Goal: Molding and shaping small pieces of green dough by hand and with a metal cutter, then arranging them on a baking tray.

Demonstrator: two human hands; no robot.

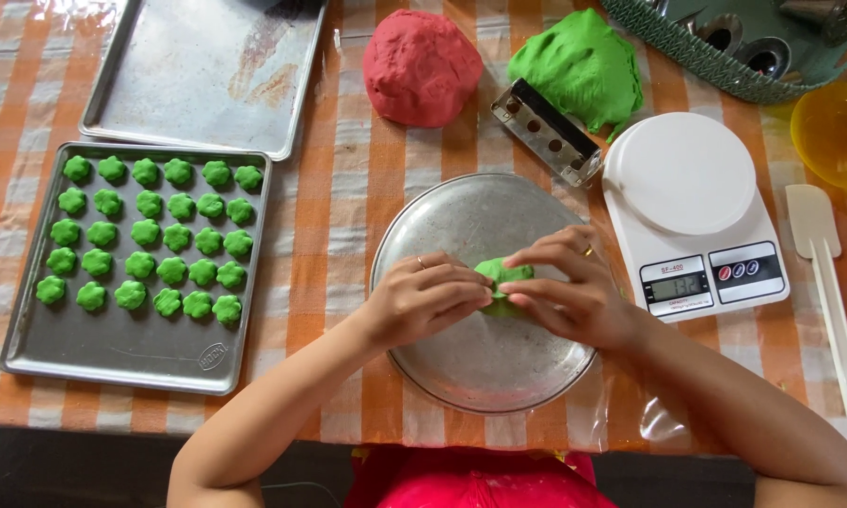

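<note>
- Green dough piece (502,274) is pinched between both hands over the round metal pan (461,212), near the pan's middle
- Left hand (425,299) is curled narrow, its fingertips pressed to the piece's left side (a ring shows on one finger)
- Right hand (567,287) is closed on the piece from the right, fingers folded over its top edge
- The pan sits on the counter (348,188), which wears an orange-and-white checked cloth
- Left of the pan lies a rectangular baking tray (113,353) carrying rows of small green dough shapes (151,235)
- Beyond that tray, further from the pan, rests a bare baking sheet (207,66)
- Above the pan sit a red dough mound (421,66) and a larger green dough mound (579,66), with a metal press tool (546,132) just beside the pan's upper rim
- Right of the pan stands a white kitchen scale (692,212), close to its rim; further right lies a pale spatula (823,282)
</note>
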